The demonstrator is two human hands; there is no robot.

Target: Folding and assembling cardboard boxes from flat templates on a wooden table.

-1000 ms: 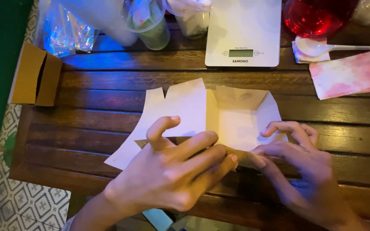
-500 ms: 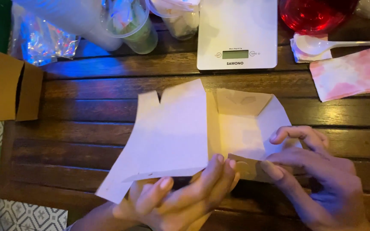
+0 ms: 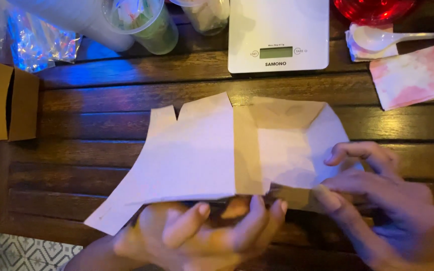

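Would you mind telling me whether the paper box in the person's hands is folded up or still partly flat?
Partly folded: the paper box has raised walls on its right half, while its left panel lies flat and spread.

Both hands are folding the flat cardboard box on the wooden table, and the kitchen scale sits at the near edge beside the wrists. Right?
Not quite. In the head view the kitchen scale sits at the far edge, beyond the cardboard box. Both the left hand and right hand do hold the box over the wooden table.
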